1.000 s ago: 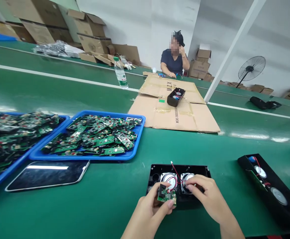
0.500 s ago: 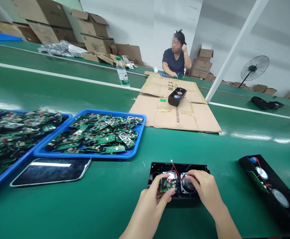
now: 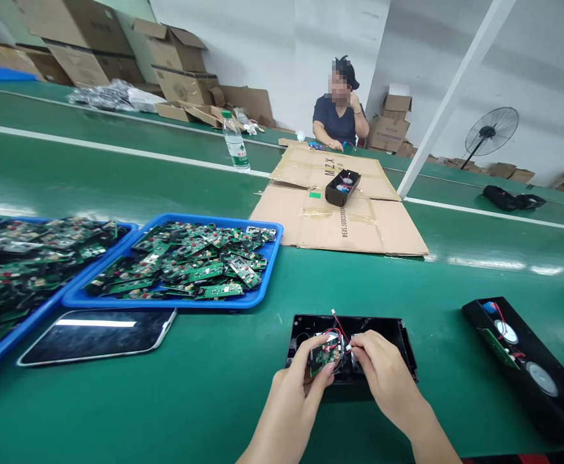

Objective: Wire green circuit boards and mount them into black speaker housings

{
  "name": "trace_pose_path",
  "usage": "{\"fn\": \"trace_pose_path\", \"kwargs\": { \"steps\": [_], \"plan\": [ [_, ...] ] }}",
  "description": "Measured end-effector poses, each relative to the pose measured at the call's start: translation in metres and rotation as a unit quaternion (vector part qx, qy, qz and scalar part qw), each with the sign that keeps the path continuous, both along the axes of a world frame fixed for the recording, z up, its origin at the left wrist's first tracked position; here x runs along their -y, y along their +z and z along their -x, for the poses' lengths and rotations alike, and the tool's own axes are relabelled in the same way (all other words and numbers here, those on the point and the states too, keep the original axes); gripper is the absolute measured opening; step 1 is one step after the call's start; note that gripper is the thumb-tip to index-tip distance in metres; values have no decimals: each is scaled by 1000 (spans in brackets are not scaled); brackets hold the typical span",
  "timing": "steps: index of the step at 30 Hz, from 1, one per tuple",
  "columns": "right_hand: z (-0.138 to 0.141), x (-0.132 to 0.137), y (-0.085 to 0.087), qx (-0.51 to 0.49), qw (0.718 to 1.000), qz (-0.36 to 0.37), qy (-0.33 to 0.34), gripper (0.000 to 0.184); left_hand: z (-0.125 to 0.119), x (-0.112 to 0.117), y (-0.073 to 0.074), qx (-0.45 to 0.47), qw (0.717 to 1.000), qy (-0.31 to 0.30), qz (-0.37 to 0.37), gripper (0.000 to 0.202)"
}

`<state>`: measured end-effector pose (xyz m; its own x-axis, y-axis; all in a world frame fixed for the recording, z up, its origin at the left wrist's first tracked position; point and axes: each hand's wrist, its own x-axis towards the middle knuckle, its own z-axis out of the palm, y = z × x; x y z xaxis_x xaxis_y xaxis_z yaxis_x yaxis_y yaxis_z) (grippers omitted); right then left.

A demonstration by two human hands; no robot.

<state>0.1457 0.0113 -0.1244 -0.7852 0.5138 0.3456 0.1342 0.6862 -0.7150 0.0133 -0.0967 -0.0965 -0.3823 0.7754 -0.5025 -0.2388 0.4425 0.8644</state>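
A black speaker housing [image 3: 394, 330] lies open on the green table right in front of me, with red wires [image 3: 338, 324] rising from it. My left hand [image 3: 297, 386] pinches a small green circuit board [image 3: 322, 358] over the housing's middle. My right hand [image 3: 381, 374] has its fingers closed beside the board, on the wires or a speaker part that the fingers mostly hide.
Two blue trays, one [image 3: 257, 298] in the middle and one [image 3: 1, 345] at left, hold many green boards. A phone [image 3: 93, 336] lies screen-up. A second open black housing [image 3: 528, 367] sits right. Flattened cardboard [image 3: 359, 225], a bottle [image 3: 234, 145] and a seated person [image 3: 338, 113] are farther back.
My right hand slid left from the right speaker toward the board. My left hand lifted the board slightly deeper over the housing, so the two speakers are now mostly covered.
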Motion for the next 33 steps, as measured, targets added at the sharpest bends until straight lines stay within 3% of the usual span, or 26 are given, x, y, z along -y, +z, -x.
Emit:
{"fn": "trace_pose_path", "kwargs": {
  "steps": [6,17,30,33],
  "plan": [
    [1,6,7,61,995,-73,9,18,1,-1,-1,-38,999,-11,-4,28],
    [5,6,6,66,993,-96,7,22,-1,0,3,-71,997,-38,-19,25],
    [6,16,-6,-17,991,-132,-27,17,-2,0,1,-63,997,-37,-29,24],
    [4,15,-3,3,991,-132,1,19,-1,0,2,-72,995,-50,-36,23]
  ]
}}
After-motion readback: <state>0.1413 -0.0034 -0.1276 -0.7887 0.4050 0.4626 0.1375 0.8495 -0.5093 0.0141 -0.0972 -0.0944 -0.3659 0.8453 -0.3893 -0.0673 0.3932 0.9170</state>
